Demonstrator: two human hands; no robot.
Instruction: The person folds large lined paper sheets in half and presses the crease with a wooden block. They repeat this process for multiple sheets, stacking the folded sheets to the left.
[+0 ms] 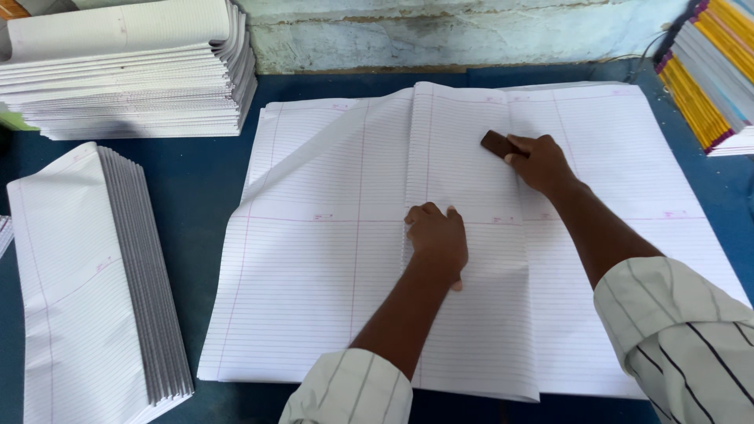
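Observation:
A large stack of ruled white paper sheets (pixel 314 259) lies on the blue table. The top sheet is folded over from the right, and its folded flap (pixel 463 157) covers the middle. My left hand (pixel 436 239) presses flat on the flap near its left fold edge, fingers curled. My right hand (pixel 540 162) holds a small dark brown block (pixel 496 142) against the flap's upper right part.
A pile of folded ruled sheets (pixel 86 275) lies at the left. A taller stack of folded sheets (pixel 133 78) stands at the back left. Bound books with yellow edges (pixel 707 71) are stacked at the back right. A wall runs behind the blue table (pixel 196 180).

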